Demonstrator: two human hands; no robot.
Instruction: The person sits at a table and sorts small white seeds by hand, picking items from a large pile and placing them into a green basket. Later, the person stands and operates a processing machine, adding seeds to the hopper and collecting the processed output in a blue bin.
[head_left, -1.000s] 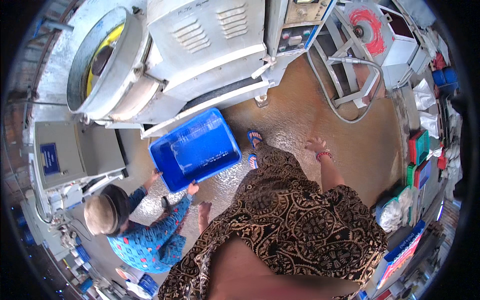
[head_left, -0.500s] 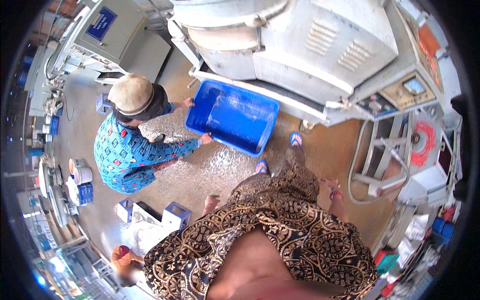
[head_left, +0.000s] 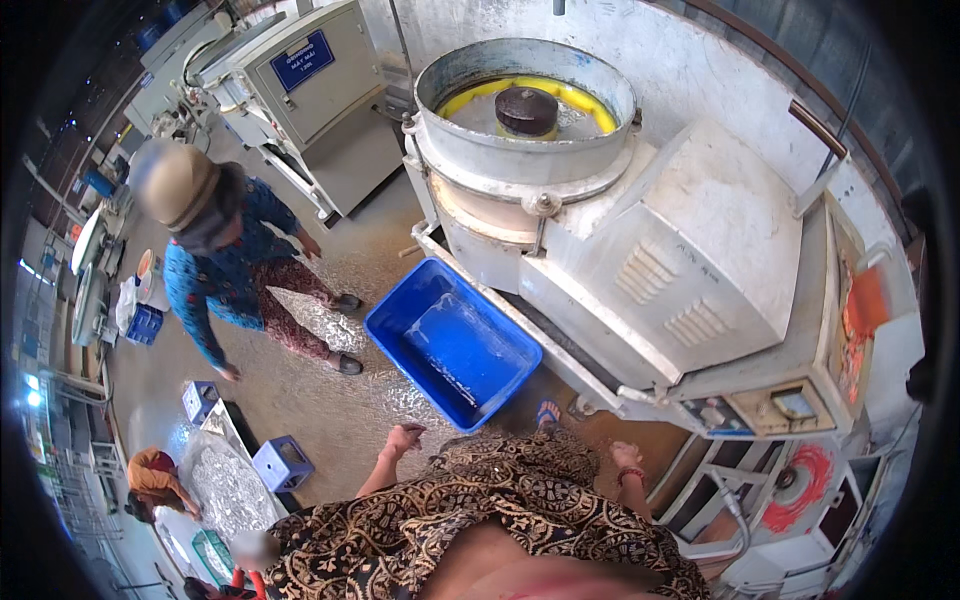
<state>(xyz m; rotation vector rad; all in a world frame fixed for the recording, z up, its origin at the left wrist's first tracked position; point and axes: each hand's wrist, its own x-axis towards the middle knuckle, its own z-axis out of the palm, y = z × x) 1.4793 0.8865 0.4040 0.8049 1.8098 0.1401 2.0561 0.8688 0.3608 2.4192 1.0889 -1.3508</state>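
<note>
My left hand (head_left: 403,440) hangs in the air near the close edge of a blue plastic tub (head_left: 385,322), with a gap between them. It holds nothing and its fingers are loosely apart. On the other side of my patterned clothes, my right hand (head_left: 627,457), with a red bracelet at the wrist, is also open and bare. The tub rests on the wet floor against a large whitish machine's base, with some whitish wet residue inside. Atop that machine is a round metal bowl (head_left: 460,145) with a yellow ring and dark hub.
A co-worker (head_left: 215,255) in blue patterned clothes stands left of the tub. Purple-and-white stools (head_left: 283,464) and a tray of shiny material (head_left: 225,480) lie lower left, near other people. A grey cabinet (head_left: 320,110) stands behind. A metal frame with a hose (head_left: 735,510) is at right.
The co-worker has let go of the tub and stood up, stepping back. My view has tilted up, showing the machine's bowl. My foot is closer to the tub.
</note>
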